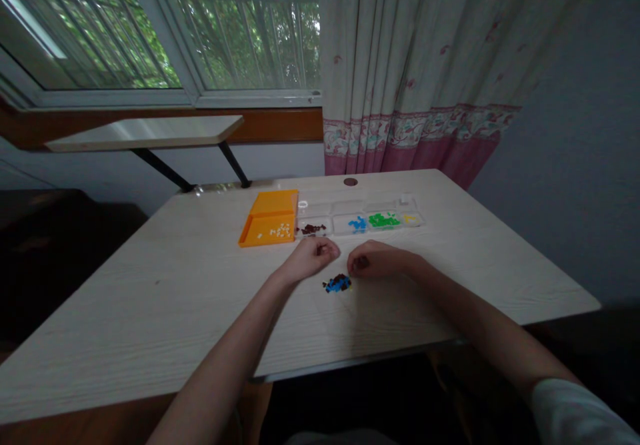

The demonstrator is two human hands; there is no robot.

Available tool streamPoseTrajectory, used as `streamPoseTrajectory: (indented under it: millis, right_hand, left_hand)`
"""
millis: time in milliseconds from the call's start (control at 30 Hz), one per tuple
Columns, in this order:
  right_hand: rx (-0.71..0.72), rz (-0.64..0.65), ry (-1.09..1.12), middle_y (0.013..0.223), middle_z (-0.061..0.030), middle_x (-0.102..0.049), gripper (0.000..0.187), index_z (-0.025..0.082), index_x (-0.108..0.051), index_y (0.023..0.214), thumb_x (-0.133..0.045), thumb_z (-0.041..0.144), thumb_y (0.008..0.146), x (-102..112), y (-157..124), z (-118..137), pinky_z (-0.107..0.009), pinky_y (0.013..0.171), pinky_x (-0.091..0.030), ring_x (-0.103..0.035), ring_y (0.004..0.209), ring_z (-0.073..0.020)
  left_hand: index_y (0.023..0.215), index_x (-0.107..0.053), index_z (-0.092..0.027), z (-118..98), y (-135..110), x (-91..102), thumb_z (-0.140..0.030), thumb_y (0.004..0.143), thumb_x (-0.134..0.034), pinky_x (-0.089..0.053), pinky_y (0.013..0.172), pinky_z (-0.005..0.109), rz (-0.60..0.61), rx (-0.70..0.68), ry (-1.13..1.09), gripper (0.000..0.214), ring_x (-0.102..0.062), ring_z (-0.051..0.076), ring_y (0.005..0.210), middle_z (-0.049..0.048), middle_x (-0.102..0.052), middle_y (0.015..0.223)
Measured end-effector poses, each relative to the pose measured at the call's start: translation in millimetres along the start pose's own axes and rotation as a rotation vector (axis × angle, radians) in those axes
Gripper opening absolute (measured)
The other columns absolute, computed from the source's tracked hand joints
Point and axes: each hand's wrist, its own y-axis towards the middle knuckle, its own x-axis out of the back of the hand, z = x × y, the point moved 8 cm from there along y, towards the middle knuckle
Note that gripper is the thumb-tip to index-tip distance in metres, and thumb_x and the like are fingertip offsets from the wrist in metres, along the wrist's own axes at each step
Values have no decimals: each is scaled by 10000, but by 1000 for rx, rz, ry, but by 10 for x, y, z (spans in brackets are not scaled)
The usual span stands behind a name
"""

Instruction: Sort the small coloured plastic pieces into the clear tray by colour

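A small cluster of blue and dark brown pieces with some yellow bits [339,284] lies on the table in front of me. My right hand [376,258] is closed in a pinch at the cluster's upper right edge; whatever its fingertips hold is too small to make out. Just beyond the cluster, my left hand [314,257] rests with curled fingers near the clear tray, and its fingertips hide anything between them. Dark brown pieces [313,229] lie in the tray behind it. Blue pieces [357,224] and green pieces [384,220] sit in the compartments farther right.
The clear compartment tray [347,208] also holds a few yellow pieces [410,218] at its right end. Left of it lies an open orange case [273,204] with several white pieces [281,230]. A raised shelf [150,132] stands at the back left of the table [200,285], below the window.
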Motion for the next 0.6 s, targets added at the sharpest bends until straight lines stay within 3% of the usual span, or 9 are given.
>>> streamPoseTrajectory:
  millis: [233, 600]
  right_hand:
    - [-137, -328, 212, 631, 16, -569, 163, 144, -639, 790, -561, 286, 769, 177, 65, -188, -186, 513, -342, -452, 529, -70]
    - [-125, -377, 403, 702, -22, -614, 287, 148, -644, 786, -584, 424, 739, 96, 126, -310, -224, 572, -388, -516, 612, -107]
  left_hand:
    - [823, -653, -115, -122, -13, 56, -296, 750, -562, -253, 469, 175, -90, -94, 58, 215, -345, 65, 516, -30, -416, 566]
    - [782, -661, -147, -236, -38, 81, -287, 751, -584, -325, 528, 188, -158, -165, 208, 164, -431, 85, 572, 2, -516, 638]
